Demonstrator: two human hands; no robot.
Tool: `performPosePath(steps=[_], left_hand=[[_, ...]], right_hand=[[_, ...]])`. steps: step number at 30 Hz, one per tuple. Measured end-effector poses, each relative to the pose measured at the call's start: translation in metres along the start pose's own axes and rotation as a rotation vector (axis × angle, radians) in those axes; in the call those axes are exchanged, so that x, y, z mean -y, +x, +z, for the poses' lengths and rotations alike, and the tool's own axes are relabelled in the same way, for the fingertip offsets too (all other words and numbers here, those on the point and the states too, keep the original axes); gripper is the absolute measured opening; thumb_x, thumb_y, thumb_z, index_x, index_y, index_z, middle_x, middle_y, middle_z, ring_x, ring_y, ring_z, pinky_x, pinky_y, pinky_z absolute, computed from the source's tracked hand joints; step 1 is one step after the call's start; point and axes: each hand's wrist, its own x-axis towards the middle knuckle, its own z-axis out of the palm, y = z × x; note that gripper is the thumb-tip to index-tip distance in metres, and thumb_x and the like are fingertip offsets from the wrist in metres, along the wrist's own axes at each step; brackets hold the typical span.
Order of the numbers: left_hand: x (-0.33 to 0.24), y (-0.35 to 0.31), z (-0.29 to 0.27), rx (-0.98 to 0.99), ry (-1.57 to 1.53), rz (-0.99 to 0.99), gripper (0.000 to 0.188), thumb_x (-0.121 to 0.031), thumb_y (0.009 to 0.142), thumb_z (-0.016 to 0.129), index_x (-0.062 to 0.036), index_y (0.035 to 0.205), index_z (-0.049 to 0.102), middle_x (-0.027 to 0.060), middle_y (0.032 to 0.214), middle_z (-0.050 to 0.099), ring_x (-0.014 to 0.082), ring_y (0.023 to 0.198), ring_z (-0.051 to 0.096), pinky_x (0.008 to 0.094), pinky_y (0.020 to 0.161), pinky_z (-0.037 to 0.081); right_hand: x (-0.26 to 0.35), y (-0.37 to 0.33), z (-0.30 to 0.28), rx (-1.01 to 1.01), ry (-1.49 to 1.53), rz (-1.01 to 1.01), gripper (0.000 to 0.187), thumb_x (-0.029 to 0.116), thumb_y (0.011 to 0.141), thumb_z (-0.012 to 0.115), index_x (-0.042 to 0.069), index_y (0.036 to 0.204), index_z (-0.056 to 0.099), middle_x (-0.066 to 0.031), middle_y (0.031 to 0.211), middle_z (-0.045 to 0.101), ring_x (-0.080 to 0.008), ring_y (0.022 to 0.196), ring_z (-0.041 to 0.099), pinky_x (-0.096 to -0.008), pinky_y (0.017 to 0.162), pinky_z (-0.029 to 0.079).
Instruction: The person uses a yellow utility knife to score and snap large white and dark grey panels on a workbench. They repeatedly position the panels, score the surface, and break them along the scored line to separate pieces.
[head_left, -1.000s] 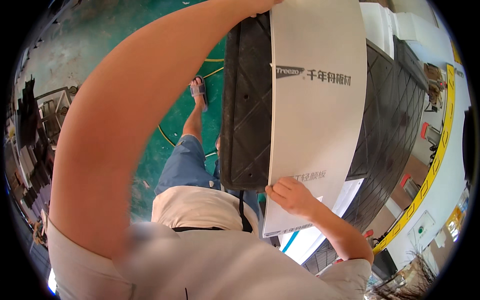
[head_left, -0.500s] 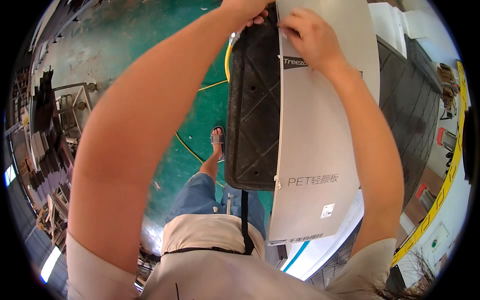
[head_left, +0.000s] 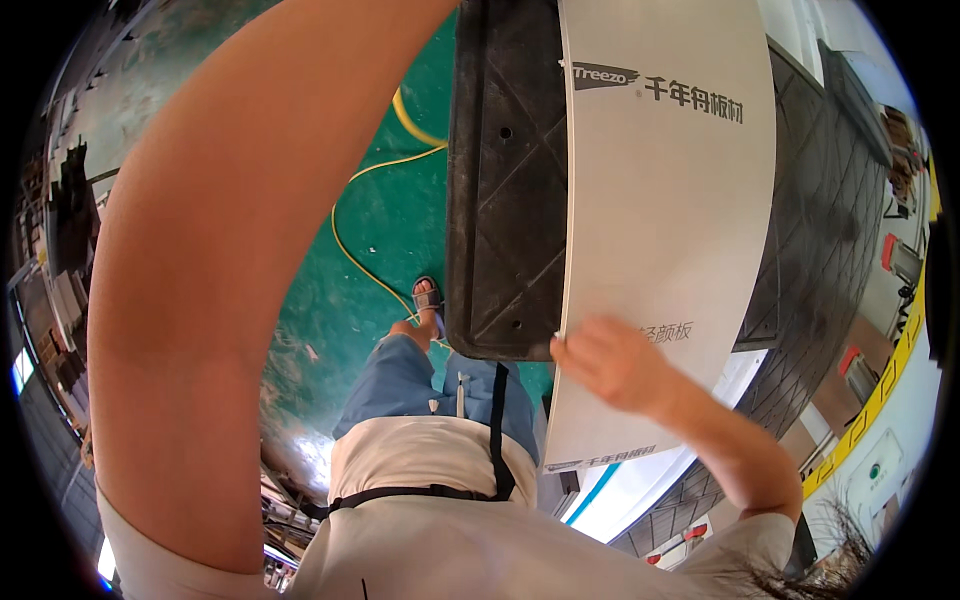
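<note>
A long pale grey panel with dark printing lies lengthwise in front of me, over a black ribbed work surface. My right hand is at the panel's left edge, level with the near corner of that surface. Its fingers are pinched together at the edge; motion blurs them a little, and whatever they pinch is too small to make out. A tiny white bit shows on the same edge farther away. My left forearm stretches forward past the top of the picture, so the hand itself is out of sight.
A yellow hose trails over the green floor left of the work surface. Dark slatted surfacing runs along the panel's right side. Stacked boards stand at far left. Red-and-grey devices sit at far right.
My right hand has come back toward me along the panel's left edge, to where a small white bit showed before. My left hand has passed out of view at the top.
</note>
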Motion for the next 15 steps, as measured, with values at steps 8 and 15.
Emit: performPosePath(steps=[8, 15], left_hand=[[-0.003, -0.027, 0.018, -0.050, 0.257, 0.091, 0.062, -0.060, 0.083, 0.078, 0.0008, 0.090, 0.073, 0.0151, 0.082, 0.074, 0.0287, 0.069, 0.074, 0.0415, 0.067, 0.058], [-0.006, -0.142, 0.080, 0.234, 0.582, 0.352, 0.072, -0.066, 0.081, 0.075, 0.0000, 0.109, 0.075, 0.0254, 0.107, 0.074, 0.0412, 0.104, 0.070, 0.0457, 0.089, 0.055]], right_hand=[[-0.028, 0.016, -0.004, -0.150, -0.174, 0.162, 0.020, 0.006, 0.084, 0.067, 0.003, 0.104, 0.071, -0.0099, 0.095, 0.062, -0.0296, 0.097, 0.063, -0.0419, 0.083, 0.055], [-0.055, 0.027, -0.007, -0.382, -0.224, 0.212, 0.021, -0.001, 0.078, 0.072, 0.005, 0.098, 0.072, -0.0107, 0.091, 0.059, -0.0307, 0.090, 0.062, -0.0417, 0.076, 0.054]])
